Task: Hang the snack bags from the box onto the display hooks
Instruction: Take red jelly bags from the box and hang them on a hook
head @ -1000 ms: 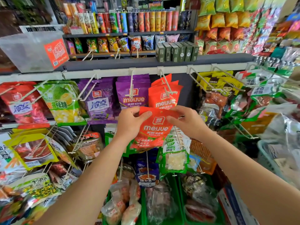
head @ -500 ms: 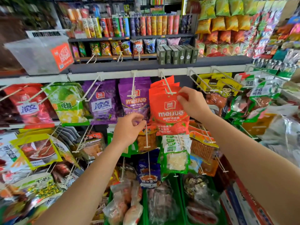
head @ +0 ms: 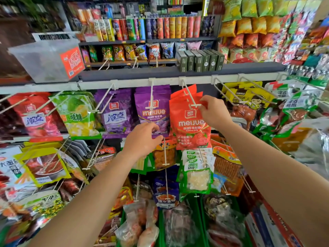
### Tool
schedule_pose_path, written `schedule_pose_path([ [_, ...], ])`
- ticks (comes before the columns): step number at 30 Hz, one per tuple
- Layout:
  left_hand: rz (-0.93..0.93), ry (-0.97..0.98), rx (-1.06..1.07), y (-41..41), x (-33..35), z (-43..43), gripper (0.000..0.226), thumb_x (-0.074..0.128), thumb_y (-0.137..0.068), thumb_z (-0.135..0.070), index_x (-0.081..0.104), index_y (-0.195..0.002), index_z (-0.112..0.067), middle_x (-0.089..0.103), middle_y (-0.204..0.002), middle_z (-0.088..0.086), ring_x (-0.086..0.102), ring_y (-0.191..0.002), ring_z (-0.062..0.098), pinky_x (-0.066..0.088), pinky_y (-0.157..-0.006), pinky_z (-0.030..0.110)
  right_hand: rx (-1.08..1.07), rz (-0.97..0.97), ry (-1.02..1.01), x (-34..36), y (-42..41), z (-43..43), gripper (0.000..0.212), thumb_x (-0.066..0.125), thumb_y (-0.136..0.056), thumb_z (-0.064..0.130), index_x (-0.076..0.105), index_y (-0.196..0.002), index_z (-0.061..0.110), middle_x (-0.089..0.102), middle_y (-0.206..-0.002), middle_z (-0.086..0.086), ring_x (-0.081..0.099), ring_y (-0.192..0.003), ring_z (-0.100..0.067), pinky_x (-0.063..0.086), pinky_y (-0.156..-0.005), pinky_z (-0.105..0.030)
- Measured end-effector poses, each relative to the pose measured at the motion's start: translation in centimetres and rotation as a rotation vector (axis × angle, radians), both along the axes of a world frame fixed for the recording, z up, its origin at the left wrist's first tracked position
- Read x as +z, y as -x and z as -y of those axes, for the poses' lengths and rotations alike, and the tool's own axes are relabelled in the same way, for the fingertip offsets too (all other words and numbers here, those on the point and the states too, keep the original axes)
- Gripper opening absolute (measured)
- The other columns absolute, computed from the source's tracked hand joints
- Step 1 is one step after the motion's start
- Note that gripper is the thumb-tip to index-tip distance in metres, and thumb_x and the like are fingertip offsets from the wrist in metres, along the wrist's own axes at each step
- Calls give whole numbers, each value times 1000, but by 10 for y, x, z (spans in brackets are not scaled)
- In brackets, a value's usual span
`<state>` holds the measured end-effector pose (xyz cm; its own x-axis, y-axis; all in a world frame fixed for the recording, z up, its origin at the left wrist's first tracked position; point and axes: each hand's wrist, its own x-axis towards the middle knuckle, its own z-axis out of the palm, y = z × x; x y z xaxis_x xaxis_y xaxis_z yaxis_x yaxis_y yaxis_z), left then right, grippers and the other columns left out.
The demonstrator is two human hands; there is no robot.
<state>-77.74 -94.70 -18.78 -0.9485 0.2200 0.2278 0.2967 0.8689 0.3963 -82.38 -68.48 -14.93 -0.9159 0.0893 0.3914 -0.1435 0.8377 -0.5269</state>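
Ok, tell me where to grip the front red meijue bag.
Pinch the red meijue bag at its top edge beside the hook, from the front right, as the right hand does: it hangs flat, facing out, hooked at top centre.

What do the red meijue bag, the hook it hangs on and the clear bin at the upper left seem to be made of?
Red meijue bag: likely thin plastic film, slightly glossy; it creases near the top and carries printed colour. Hook: white, matte, either plastic or coated wire; the look leaves it open. Clear bin: rigid translucent plastic, frosted; its far side shows dimly through.
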Motion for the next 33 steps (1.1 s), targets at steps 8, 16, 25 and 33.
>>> schedule_pose_path([
  [8, -9, 111, -20, 20, -1, 4, 41, 55, -92, -47, 56, -126, -24, 55, -132, -6, 51, -122, 16, 49, -96, 42, -70, 16, -2, 7, 29, 11, 21, 57, -97, 25, 68, -112, 19, 71, -103, -7, 65, -91, -30, 57, -77, -45],
  [16, -6, 165, -21, 18, -1, 3, 43, 56, -92, -45, 54, -129, -24, 53, -135, -5, 50, -124, 17, 49, -95, 43, -90, -42, -122, -7, -1, -3, 42, 58, -96, 30, 49, -133, 13, 55, -123, -11, 59, -102, -33, 53, -73, -43],
  [25, 30, 360, 53, -29, 12, 3, 59, 53, -92, -49, 43, -142, -21, 48, -139, 4, 48, -125, 26, 49, -90, 42, -17, 140, -379, -17, -60, -14, 55, 53, -97, 39, 37, -144, 16, 48, -134, -11, 49, -122, -36, 50, -79, -44],
  [33, 66, 368, 156, -105, 6, 18, 65, 51, -92, -57, 39, -145, -21, 47, -142, 6, 48, -127, 26, 49, -94, 44, 121, 241, -421, -10, -112, 16, 54, 55, -93, 35, 40, -142, 18, 42, -142, -9, 43, -128, -35, 46, -90, -49],
])
